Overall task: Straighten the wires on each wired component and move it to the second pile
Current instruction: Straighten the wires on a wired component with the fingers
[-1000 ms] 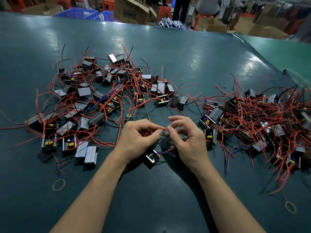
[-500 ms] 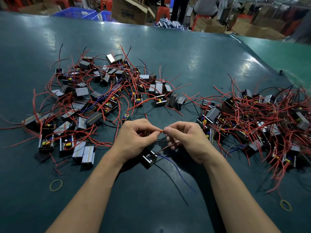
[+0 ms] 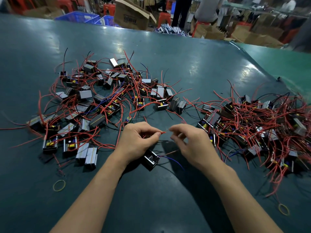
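Note:
A small black wired component [image 3: 151,159] lies on the dark green table [image 3: 168,52] just under my left wrist. Its red, black and blue wires trail out to the right. My left hand [image 3: 138,142] pinches the tip of a red wire [image 3: 162,132] between thumb and forefinger. My right hand [image 3: 191,145] hovers a short way to the right with fingers loosely curled and nothing in them. One pile of wired components [image 3: 101,101] spreads at the left and middle. A second pile [image 3: 255,128] with tangled red wires lies at the right.
Two yellow rubber bands lie on the table, one at the near left [image 3: 59,185] and one at the near right [image 3: 283,209]. Cardboard boxes [image 3: 133,15], blue crates [image 3: 79,17] and people stand beyond the table's far edge.
My right hand has let go of the red wire tip and drawn a little to the right. My left hand keeps its pinch on the wire.

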